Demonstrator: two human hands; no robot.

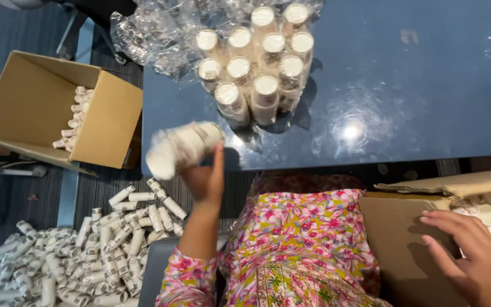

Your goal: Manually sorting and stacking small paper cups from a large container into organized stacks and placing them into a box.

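White tubes, ten upright on blue table; one in left hand.

Left hand raised above the lap, forearm upright in a floral sleeve, fingers curled closed around something blurred. Right hand low at the right, palm down, fingers spread and resting flat, thumb tucked under.

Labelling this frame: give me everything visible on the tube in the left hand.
The tube is a white cylinder with a dark patterned band, seemingly plastic, and motion-blurred. It lies tilted, its pale round end toward lower left. The left hand grips it from below, fingers at its right end, over the blue table's near edge. Nothing else touches it.
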